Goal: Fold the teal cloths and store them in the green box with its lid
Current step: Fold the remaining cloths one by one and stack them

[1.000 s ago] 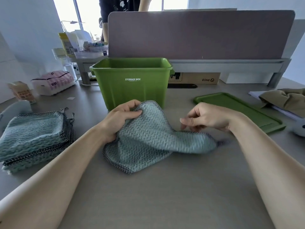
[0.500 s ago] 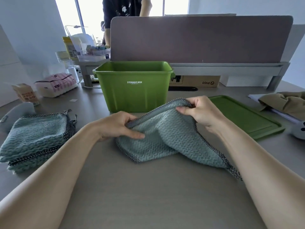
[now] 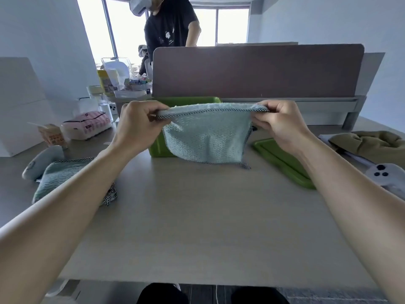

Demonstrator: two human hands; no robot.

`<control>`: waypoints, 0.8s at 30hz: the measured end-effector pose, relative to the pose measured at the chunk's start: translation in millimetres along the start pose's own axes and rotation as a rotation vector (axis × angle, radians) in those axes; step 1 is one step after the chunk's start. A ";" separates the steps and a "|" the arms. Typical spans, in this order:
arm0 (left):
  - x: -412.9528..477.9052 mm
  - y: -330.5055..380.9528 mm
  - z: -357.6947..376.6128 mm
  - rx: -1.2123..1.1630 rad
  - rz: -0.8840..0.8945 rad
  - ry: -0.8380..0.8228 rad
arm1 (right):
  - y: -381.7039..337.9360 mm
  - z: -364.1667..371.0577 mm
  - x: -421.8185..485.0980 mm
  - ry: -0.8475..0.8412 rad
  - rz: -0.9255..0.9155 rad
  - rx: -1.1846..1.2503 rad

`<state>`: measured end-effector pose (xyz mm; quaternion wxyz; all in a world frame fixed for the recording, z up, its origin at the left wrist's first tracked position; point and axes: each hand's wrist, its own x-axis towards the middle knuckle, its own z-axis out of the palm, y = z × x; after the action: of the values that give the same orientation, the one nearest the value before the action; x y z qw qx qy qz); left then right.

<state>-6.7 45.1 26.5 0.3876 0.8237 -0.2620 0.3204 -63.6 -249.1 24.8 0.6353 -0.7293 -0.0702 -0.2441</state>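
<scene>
A teal cloth (image 3: 208, 137) with a checked black-and-white hem hangs in the air above the table, stretched by its top edge. My left hand (image 3: 140, 123) pinches its left top corner and my right hand (image 3: 276, 121) pinches its right top corner. The cloth hides most of the green box (image 3: 157, 148) behind it; only the rim and lower left wall show. The green lid (image 3: 282, 161) lies flat on the table to the right. A stack of teal cloths (image 3: 59, 178) sits at the left, partly behind my left forearm.
A grey divider panel (image 3: 256, 71) stands behind the box. A person in black stands beyond it. An olive cloth (image 3: 370, 143) and a white controller (image 3: 385, 174) lie at the right. A pink tissue pack (image 3: 87, 126) and small carton (image 3: 51, 134) sit far left.
Both hands lifted the cloth off the table and spread it by its top corners in front of the box. The camera tilted up.
</scene>
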 end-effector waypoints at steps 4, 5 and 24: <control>-33.9 -7.6 -12.2 0.014 0.175 -0.221 | 0.9 -20.1 -32.5 -0.172 -0.039 -0.232; -44.4 -12.8 -12.2 0.014 0.226 -0.342 | 2.3 -24.7 -41.3 -0.258 -0.005 -0.283; -80.1 -51.1 65.6 0.182 -0.011 -0.784 | 54.4 -10.3 -53.2 -0.656 0.141 -0.897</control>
<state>-3.3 35.5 -88.5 0.1855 0.9160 -0.3558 0.0019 -90.2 -258.0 -46.7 0.2227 -0.9687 -0.1045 0.0329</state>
